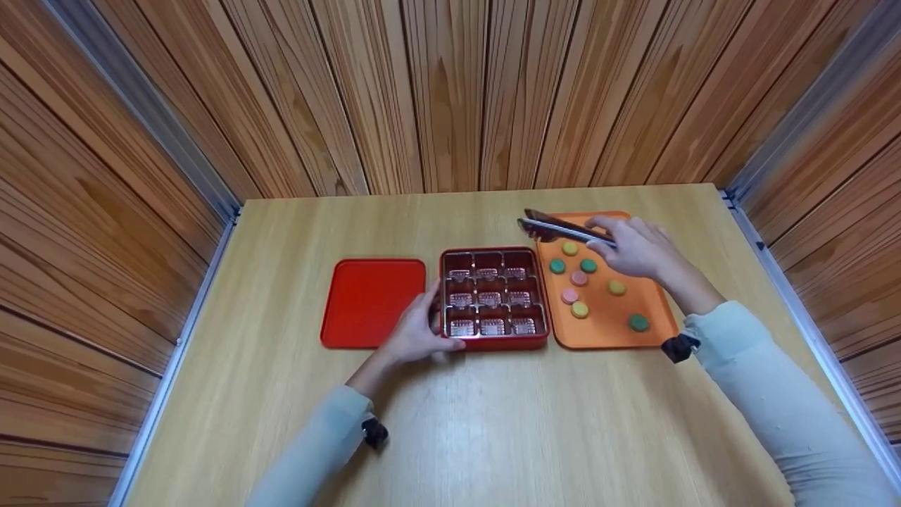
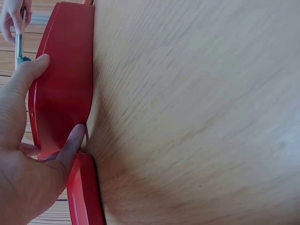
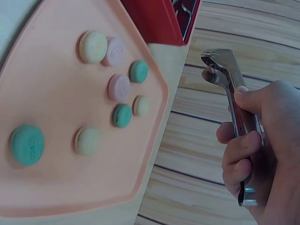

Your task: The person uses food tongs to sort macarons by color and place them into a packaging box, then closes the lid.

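Observation:
My right hand [image 1: 639, 248] grips metal tongs [image 3: 234, 89] over the far part of an orange tray [image 1: 605, 331]. The tips of the tongs point left, slightly apart, with nothing between them. Several macarons lie scattered on the tray, among them a green macaron [image 1: 638, 322], a yellow macaron [image 1: 616, 287] and a pink macaron [image 1: 569, 296]. Left of the tray stands a red box [image 2: 65, 70] with a divided insert [image 1: 490, 287] whose compartments are empty. My left hand [image 1: 415, 334] holds the box by its near left corner, thumb along the front wall.
A red square lid [image 1: 373, 303] lies flat on the wooden table [image 1: 493, 422], left of the box and partly behind my left hand. Wood-panelled walls [image 1: 450, 98] rise behind the table and at both sides, with metal rails along the side edges.

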`<action>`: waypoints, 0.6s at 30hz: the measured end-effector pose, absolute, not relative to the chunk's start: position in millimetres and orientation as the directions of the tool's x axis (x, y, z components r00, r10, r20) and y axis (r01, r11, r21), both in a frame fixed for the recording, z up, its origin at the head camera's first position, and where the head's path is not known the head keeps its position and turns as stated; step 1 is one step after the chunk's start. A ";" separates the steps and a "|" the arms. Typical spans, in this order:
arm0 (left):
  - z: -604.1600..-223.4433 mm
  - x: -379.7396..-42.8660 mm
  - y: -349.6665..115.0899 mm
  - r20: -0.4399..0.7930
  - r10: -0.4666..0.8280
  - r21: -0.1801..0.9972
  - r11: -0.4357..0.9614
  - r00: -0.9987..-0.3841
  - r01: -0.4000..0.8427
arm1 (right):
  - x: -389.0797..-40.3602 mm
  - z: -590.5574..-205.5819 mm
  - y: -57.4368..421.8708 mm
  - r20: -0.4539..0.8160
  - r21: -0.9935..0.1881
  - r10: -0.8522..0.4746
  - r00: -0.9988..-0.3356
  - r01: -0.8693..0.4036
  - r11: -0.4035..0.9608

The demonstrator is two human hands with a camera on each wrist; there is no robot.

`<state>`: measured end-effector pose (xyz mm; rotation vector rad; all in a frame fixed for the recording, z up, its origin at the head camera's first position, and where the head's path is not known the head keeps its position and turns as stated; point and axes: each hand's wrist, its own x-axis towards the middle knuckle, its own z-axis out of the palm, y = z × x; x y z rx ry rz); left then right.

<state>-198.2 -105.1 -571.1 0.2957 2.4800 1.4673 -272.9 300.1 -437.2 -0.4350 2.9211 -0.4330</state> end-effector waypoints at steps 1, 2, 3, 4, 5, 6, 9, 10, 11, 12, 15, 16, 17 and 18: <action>-570.4 -198.0 -104.9 -0.102 0.299 0.881 0.470 -0.949 0.054 | -272.6 -437.4 297.4 -0.108 -0.306 -0.309 -0.945 -0.264 0.915; -570.3 -198.1 -104.9 -0.101 0.299 0.882 0.468 -0.949 0.054 | -272.4 -437.9 294.8 -0.101 -0.310 -0.318 -0.943 -0.274 0.910; -569.9 -198.1 -104.7 -0.100 0.299 0.882 0.468 -0.949 0.054 | -272.4 -438.7 292.4 -0.091 -0.312 -0.328 -0.940 -0.286 0.906; -569.7 -197.9 -104.9 -0.099 0.299 0.881 0.470 -0.949 0.056 | -272.1 -439.6 289.8 -0.082 -0.315 -0.333 -0.939 -0.293 0.903; -569.5 -197.7 -104.9 -0.099 0.301 0.880 0.471 -0.949 0.057 | -271.9 -440.5 287.3 -0.072 -0.316 -0.342 -0.937 -0.304 0.899; -569.2 -197.6 -104.9 -0.101 0.303 0.880 0.472 -0.948 0.058 | -271.9 -441.3 284.8 -0.062 -0.315 -0.350 -0.935 -0.315 0.895; -568.5 -197.4 -104.6 -0.105 0.306 0.879 0.474 -0.946 0.056 | -272.0 -442.9 277.9 -0.045 -0.314 -0.375 -0.926 -0.343 0.885; -568.4 -197.4 -104.6 -0.105 0.308 0.880 0.472 -0.945 0.056 | -271.9 -443.1 275.4 -0.044 -0.312 -0.379 -0.925 -0.347 0.884; -568.3 -197.4 -104.7 -0.107 0.310 0.879 0.473 -0.945 0.056 | -272.1 -443.5 272.9 -0.041 -0.308 -0.387 -0.921 -0.357 0.882; -568.3 -197.4 -105.0 -0.106 0.310 0.878 0.475 -0.945 0.057 | -272.1 -443.5 270.3 -0.044 -0.306 -0.389 -0.920 -0.358 0.882; -568.7 -197.3 -106.0 -0.098 0.311 0.877 0.476 -0.945 0.065 | -272.0 -443.6 262.4 -0.056 -0.288 -0.391 -0.919 -0.360 0.887; -568.8 -197.2 -106.3 -0.096 0.312 0.878 0.474 -0.945 0.067 | -272.1 -443.7 259.6 -0.062 -0.279 -0.389 -0.919 -0.358 0.891; -568.8 -197.0 -106.6 -0.093 0.312 0.878 0.473 -0.945 0.069 | -271.9 -443.5 256.8 -0.070 -0.276 -0.388 -0.919 -0.356 0.893; -568.8 -196.8 -106.9 -0.090 0.312 0.879 0.471 -0.946 0.072 | -271.8 -443.3 253.8 -0.078 -0.276 -0.387 -0.919 -0.354 0.894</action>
